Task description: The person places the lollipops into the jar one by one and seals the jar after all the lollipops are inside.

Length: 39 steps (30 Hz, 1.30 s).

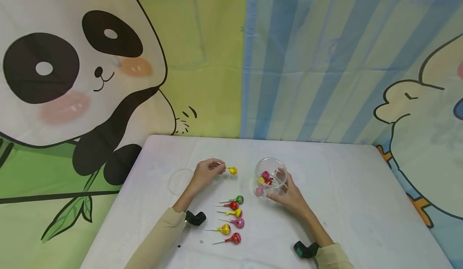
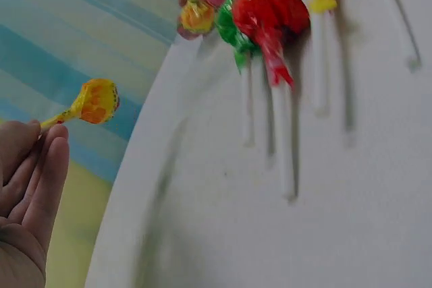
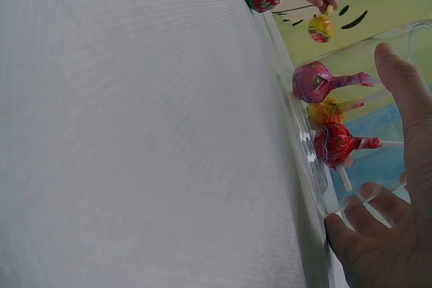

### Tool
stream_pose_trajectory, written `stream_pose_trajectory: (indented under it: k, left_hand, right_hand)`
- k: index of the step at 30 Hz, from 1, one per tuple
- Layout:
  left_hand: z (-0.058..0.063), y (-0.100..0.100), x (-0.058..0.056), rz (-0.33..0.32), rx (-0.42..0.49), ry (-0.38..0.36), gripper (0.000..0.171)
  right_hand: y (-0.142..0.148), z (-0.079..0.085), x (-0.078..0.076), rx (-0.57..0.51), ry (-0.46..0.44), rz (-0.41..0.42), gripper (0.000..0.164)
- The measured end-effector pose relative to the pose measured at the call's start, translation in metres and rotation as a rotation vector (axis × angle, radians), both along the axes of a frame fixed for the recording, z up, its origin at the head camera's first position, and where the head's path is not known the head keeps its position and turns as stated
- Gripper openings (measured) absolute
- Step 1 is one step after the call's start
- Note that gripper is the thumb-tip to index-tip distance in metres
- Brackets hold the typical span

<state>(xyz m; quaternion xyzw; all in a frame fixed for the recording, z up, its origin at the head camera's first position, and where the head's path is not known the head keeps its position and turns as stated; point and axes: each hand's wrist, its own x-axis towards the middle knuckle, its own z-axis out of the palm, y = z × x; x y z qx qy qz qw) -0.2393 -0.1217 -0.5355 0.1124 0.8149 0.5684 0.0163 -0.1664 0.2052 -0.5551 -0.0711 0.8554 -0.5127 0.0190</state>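
Note:
Between thumb and fingers, my left hand (image 1: 207, 173) pinches the stick of a yellow lollipop (image 1: 233, 170), raised over the table with its head pointing right; the left wrist view shows its yellow-orange wrapper (image 2: 98, 101) clearly. My right hand (image 1: 291, 196) is curled round the side of a clear round container (image 1: 257, 180). Inside it lie several lollipops, among them a pink one (image 3: 312, 82), a yellow one (image 3: 325, 112) and a red one (image 3: 335, 144). The left hand is to the left of the container, apart from it.
A column of lollipops lies on the white table (image 1: 361, 204) in front of the hands: green (image 1: 239, 199), red (image 1: 234, 205), yellow (image 1: 237, 213), pink (image 1: 238, 223), another yellow (image 1: 226, 229) and another red (image 1: 236, 238). A printed curtain (image 1: 209, 60) hangs behind the table.

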Motion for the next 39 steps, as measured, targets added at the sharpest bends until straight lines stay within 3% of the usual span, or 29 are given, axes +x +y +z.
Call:
stream_pose_trajectory:
  k: [4, 9, 16, 26, 33, 39]
  left_hand:
    - [0.017, 0.008, 0.006, 0.006, 0.19, -0.081, 0.026]
    - [0.028, 0.023, 0.013, -0.007, 0.281, -0.092, 0.028]
    - [0.043, 0.044, 0.019, -0.058, 0.274, -0.094, 0.024]
    - [0.055, 0.068, 0.016, -0.122, 0.285, -0.087, 0.021]
    - [0.054, 0.073, 0.017, -0.224, 0.302, -0.103, 0.032]
    - [0.047, 0.063, 0.017, -0.232, 0.291, -0.1, 0.033]
  right_hand:
    - [0.0, -0.001, 0.0, 0.009, 0.003, -0.001, 0.099]
    - [-0.002, 0.0, 0.0, 0.005, 0.001, 0.001, 0.098]
    - [-0.002, 0.001, 0.0, 0.007, -0.003, -0.003, 0.098]
    - [-0.002, 0.0, 0.0, 0.011, -0.02, -0.008, 0.099]
    - [-0.001, 0.0, 0.0, -0.001, -0.019, -0.002, 0.098]
    - [-0.001, 0.001, 0.0, -0.002, 0.0, 0.008, 0.099]
